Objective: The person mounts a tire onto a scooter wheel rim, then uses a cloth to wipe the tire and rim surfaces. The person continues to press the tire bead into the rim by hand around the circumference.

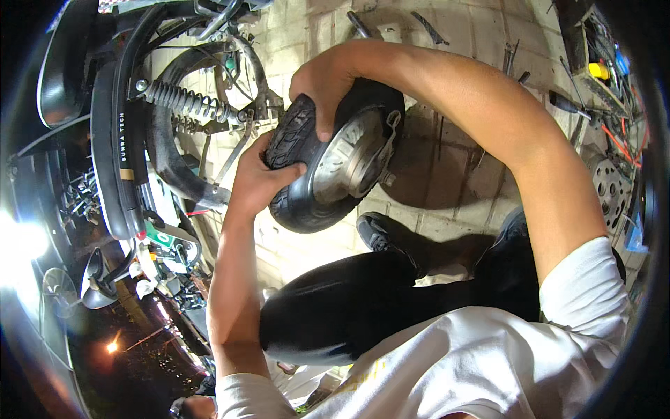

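Note:
In front of me a small wheel with a black treaded tyre and a silver metal hub is tilted, its hub facing right. A short axle end and a looped cable or strap stick out from the hub side. My left hand grips the near left side of the tyre, thumb over the sidewall. Over the far top of the tyre, my right hand is wrapped, its thumb pressing the sidewall; its fingertips are mostly hidden. Whether the wheel touches the floor I cannot tell.
A scooter frame with a coil shock absorber and a curved black swingarm stands at the left. Tools lie on the paved floor, including a black-handled screwdriver. A perforated metal disc and a crate are at the right.

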`<action>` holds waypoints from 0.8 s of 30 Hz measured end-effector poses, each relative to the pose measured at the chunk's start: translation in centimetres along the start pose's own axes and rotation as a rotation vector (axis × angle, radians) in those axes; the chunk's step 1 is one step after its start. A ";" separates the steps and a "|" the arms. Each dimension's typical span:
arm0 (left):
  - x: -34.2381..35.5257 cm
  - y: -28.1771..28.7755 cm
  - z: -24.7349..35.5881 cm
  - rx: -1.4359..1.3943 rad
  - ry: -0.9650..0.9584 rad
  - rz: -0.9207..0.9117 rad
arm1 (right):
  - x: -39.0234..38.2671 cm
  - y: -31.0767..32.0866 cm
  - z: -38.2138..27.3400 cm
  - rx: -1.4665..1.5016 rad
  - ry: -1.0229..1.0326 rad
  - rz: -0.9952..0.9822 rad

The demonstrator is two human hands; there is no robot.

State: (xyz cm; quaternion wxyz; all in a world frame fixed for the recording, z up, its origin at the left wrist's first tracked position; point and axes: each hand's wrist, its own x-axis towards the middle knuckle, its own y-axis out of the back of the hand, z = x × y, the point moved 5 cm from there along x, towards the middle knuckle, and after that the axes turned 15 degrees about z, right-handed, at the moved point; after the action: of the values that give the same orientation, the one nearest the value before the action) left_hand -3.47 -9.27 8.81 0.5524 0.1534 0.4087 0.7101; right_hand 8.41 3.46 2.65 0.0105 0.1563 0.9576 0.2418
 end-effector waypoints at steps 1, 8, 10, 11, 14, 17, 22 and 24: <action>-0.4 -0.1 -0.3 -0.042 -0.020 0.000 | 0.3 -0.3 0.0 -0.028 -0.006 -0.014; -1.3 0.9 -3.0 0.125 -0.050 0.069 | 2.8 -1.9 -1.5 -0.077 0.125 -0.048; -0.7 1.2 -3.8 0.080 0.009 0.039 | 3.8 -2.0 -1.5 -0.115 0.141 -0.070; -0.5 1.3 -4.2 0.049 0.046 0.025 | 4.3 -2.1 -1.6 -0.126 0.139 -0.090; -0.2 1.7 -4.6 0.007 0.045 0.044 | 5.2 -2.2 -1.8 -0.202 0.136 -0.096; -0.8 1.8 -5.0 0.042 0.006 0.108 | 3.1 -2.2 -1.7 -0.049 0.083 0.170; -1.8 0.9 -4.8 0.126 -0.163 0.262 | -9.3 -6.4 1.3 0.742 -0.664 1.602; -2.5 0.7 -4.3 0.200 -0.164 0.304 | -9.7 -11.8 1.3 1.431 -0.708 1.499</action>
State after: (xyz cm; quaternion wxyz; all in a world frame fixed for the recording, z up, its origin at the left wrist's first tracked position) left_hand -5.98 -13.38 7.25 0.4524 0.3246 0.4029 0.7264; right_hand 14.24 -8.72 -4.52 0.0418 0.7299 0.4808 -0.4840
